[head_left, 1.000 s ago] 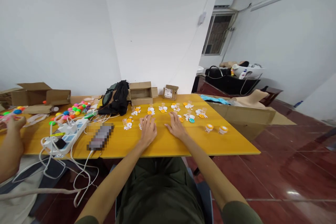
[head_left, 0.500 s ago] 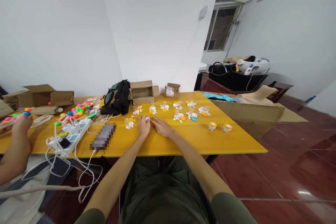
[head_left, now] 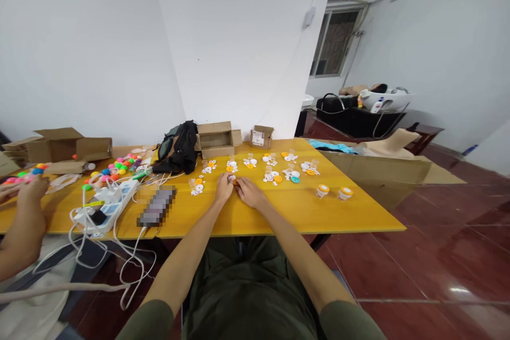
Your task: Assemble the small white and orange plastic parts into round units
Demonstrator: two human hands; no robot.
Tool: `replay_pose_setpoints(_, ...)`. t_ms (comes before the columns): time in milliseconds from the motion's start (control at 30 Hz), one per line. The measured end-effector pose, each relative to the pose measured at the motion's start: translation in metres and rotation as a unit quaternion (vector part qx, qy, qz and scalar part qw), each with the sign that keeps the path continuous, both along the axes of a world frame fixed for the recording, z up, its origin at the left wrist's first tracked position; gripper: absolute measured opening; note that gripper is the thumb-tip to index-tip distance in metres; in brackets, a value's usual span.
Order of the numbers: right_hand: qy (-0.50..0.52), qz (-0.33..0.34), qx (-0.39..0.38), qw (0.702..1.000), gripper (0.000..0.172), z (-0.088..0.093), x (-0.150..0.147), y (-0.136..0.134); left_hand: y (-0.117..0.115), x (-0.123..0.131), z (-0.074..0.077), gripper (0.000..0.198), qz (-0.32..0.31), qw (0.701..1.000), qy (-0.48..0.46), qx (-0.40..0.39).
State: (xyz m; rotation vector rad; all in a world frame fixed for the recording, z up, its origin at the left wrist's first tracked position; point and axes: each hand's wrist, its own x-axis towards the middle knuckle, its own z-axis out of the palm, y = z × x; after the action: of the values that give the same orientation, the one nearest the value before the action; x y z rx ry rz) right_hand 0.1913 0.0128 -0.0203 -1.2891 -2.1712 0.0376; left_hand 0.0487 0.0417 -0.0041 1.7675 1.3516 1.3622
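My left hand and my right hand meet over the table, fingers curled together. A small white part shows at my left fingertips. By my right fingertips is an orange piece; its exact kind is too small to make out. Around them lie several piles of white discs, with orange rings, clear plastic cups and a teal ring. Two small clear containers with orange-rimmed lids, a left one and a right one, stand at the right.
On the left are a phone, a power strip with loose white cables, and colourful balls. A black bag and open cardboard boxes line the back. Another person's arm reaches in at far left.
Both my hands have shifted slightly right, together with the small white and orange pieces. The piles and the two lidded containers stay where they were.
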Motion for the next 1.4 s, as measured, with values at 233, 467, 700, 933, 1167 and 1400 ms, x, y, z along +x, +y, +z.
replay_pose_setpoints(233,-0.009,-0.042,-0.004,0.999,0.025,0.002,0.001,-0.002,0.008,0.002,0.004,0.015,-0.040,0.999,-0.024,-0.018)
replay_pose_setpoints(467,0.002,-0.072,0.018,0.997,0.019,0.001,0.003,-0.001,0.015,-0.003,0.006,0.016,-0.076,0.995,-0.046,-0.034)
replay_pose_setpoints(700,0.008,-0.134,0.042,0.990,0.019,0.006,0.009,-0.001,0.021,-0.008,0.010,0.015,-0.118,0.990,-0.067,-0.042)
replay_pose_setpoints(933,-0.014,-0.187,0.031,0.982,0.021,0.002,0.010,0.001,0.023,-0.013,0.009,0.014,-0.131,0.987,-0.076,-0.050)
replay_pose_setpoints(1167,-0.075,-0.159,0.056,0.983,0.029,0.006,0.005,-0.009,0.009,-0.024,0.010,0.024,-0.119,0.991,-0.063,-0.024)
replay_pose_setpoints(1400,-0.137,-0.072,0.071,0.985,0.035,0.017,0.006,-0.007,-0.011,-0.049,0.006,0.039,-0.095,0.991,0.061,0.069)
